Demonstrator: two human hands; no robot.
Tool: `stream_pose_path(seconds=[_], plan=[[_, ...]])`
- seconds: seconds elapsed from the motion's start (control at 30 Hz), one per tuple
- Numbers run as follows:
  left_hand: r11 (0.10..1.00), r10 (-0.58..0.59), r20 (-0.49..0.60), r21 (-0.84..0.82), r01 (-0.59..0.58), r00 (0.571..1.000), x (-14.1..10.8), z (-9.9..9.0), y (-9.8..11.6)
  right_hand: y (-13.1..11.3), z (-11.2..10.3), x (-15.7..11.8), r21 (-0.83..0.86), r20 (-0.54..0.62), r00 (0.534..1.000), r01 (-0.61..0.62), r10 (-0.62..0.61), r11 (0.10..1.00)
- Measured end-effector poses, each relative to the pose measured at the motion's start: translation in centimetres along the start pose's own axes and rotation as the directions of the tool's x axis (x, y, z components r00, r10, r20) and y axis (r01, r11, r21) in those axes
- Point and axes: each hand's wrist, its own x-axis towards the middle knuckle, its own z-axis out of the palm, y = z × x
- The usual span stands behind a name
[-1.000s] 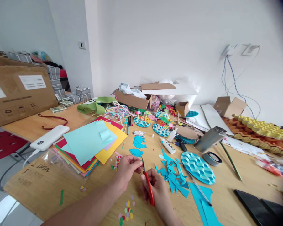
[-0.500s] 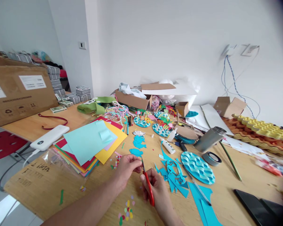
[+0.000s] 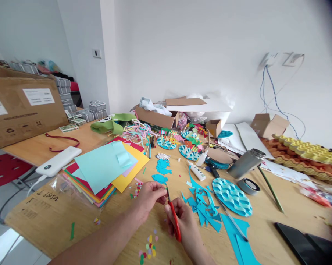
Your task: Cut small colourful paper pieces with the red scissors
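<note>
We grip the red scissors (image 3: 175,222) in our right hand (image 3: 184,221), with fingers wrapped around the handles, which they partly hide. Our left hand (image 3: 149,200) is just beyond and left of the scissors, with thumb and fingers pinched together beside the blade tip. We cannot make out what, if anything, sits in that pinch; it is too small, and the fingers cover it. How far the blades are apart is also hard to tell.

Beyond the scissors, blue paper fish (image 3: 159,179) lie on the worktop (image 3: 52,235), the nearest close to our left hand. Right of the scissors we see a heap of blue scraps (image 3: 204,206), then a wavy oval board (image 3: 232,197) with a pen (image 3: 234,223) near it. Left of the scissors lies a paper stack (image 3: 99,165), its lower sheets mostly covered. Nearer us than the scissors are paper dots (image 3: 149,247). Far right of the scissors, a black slab (image 3: 295,241) fades into the dark corner, and our forearms are cut off by the bottom edge.
</note>
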Motion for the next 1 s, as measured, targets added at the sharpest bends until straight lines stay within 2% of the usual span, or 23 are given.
stream_pose_path(seconds=[0.3,1.0], plan=[[1.000,0.008,0.033,0.017,-0.009,0.999,0.23,-0.15,-0.07,-0.32,0.12,-0.08,-0.003,-0.009,1.000,0.005,-0.005,1.000],[0.998,0.027,0.025,0.063,-0.028,0.999,0.12,-0.20,0.37,-0.15,0.03,-0.04,-0.003,0.003,1.000,-0.004,0.004,1.000]])
